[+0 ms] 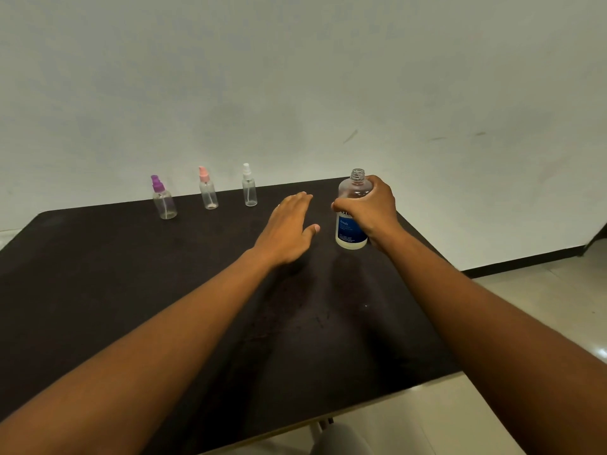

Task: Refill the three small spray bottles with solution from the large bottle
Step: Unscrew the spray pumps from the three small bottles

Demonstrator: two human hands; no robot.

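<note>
The large clear bottle (pixel 351 224) with a blue label stands upright at the far right of the dark table (pixel 131 274), its neck uncapped. My right hand (pixel 371 206) grips its upper body. My left hand (pixel 290 226) hovers flat with straight fingers just left of it, holding nothing. Three small clear spray bottles stand in a row along the far edge: one with a purple top (pixel 163 198), one with a pink top (pixel 207 189) and one with a white top (pixel 249 187). All three have their spray heads on.
A pale wall rises right behind the table. Light floor tiles (pixel 542 307) show to the right and below the table's near edge, with a black skirting strip along the wall.
</note>
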